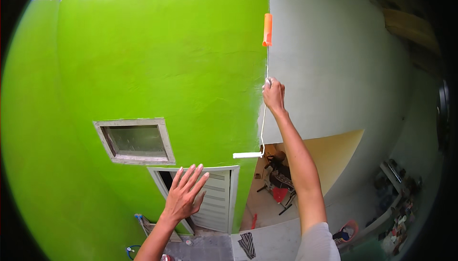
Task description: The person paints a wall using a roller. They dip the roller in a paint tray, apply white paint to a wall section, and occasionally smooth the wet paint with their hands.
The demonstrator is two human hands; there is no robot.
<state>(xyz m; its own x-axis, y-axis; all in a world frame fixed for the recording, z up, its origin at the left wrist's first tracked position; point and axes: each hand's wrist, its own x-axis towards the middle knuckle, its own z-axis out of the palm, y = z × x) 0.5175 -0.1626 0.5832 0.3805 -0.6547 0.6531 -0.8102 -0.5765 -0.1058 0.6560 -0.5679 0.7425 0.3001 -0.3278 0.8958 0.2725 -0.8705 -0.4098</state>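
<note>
Against one green wall (143, 60), right hand (274, 94) grips one roller (263, 117); left hand (183, 196) spread.

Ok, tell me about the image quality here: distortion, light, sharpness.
Head view: strong fisheye bending, so the bright green painted wall bulges and black vignette rings the frame; daylight is soft and even, with a blown-out patch of sky at the top left; the right hand on the orange-handled paint roller and the open left hand look sharp, while the cluttered right edge is dim and smeared.
</note>
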